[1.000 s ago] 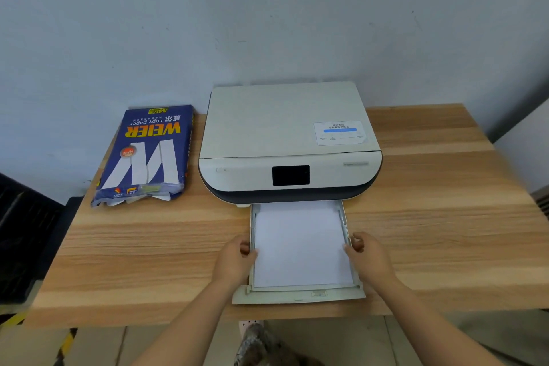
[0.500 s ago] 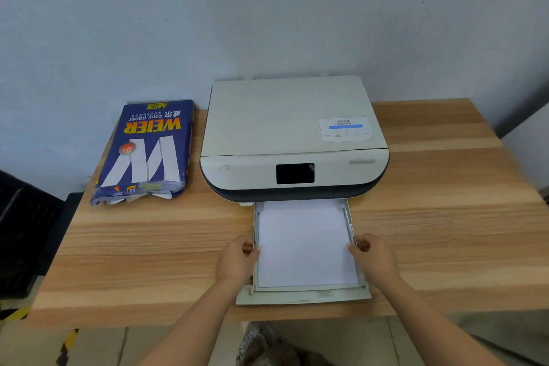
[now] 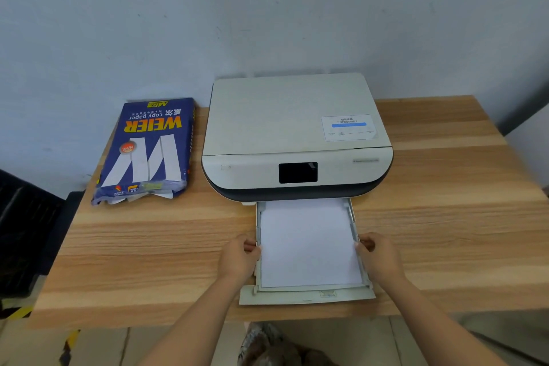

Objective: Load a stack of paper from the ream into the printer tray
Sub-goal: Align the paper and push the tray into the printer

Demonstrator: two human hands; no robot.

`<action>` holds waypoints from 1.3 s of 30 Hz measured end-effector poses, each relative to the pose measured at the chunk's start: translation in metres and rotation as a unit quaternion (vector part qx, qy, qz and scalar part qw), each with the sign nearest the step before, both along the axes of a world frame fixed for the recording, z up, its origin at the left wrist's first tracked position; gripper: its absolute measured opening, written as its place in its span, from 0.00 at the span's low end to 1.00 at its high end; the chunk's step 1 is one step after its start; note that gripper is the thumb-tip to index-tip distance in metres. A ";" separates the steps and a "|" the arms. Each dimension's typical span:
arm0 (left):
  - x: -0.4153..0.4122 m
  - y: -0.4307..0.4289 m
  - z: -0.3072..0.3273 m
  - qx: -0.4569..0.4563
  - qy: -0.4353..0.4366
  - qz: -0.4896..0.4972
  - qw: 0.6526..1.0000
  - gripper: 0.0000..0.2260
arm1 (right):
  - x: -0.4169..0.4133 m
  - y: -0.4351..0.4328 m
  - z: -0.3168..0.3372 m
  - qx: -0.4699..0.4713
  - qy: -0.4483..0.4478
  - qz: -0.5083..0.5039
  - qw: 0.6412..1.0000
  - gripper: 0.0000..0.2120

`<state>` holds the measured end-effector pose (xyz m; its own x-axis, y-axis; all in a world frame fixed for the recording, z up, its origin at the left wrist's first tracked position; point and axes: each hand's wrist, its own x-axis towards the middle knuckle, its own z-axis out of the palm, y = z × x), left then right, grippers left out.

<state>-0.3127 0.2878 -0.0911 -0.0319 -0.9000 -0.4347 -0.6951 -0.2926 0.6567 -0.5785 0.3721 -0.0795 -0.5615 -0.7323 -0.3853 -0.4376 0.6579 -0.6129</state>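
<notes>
Head view: both hands, left [image 3: 239, 258] and right [image 3: 380, 258], grip the paper-filled tray [image 3: 307, 296]

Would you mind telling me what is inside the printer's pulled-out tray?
A stack of white paper lies flat in the tray, between its side rails. The stack's far end is hidden under the printer, and the tray floor beneath it is covered.
</notes>
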 end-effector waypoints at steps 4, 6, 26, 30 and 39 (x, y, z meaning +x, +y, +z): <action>0.001 -0.001 0.000 0.009 0.004 0.001 1.000 0.06 | 0.000 0.000 -0.001 0.002 -0.004 -0.006 1.000 0.10; 0.002 -0.002 0.000 0.016 0.010 0.002 1.000 0.05 | 0.000 -0.001 -0.001 0.000 -0.029 -0.026 0.999 0.07; -0.001 -0.020 0.004 0.094 0.049 0.088 0.990 0.13 | -0.001 -0.023 0.019 0.052 -0.146 -0.181 0.971 0.16; -0.002 -0.021 0.003 0.091 0.045 0.088 0.991 0.13 | 0.002 -0.023 0.019 0.053 -0.136 -0.189 0.971 0.15; -0.004 -0.024 0.000 0.052 0.020 0.056 0.997 0.08 | -0.003 -0.026 0.013 0.055 -0.134 -0.186 0.972 0.19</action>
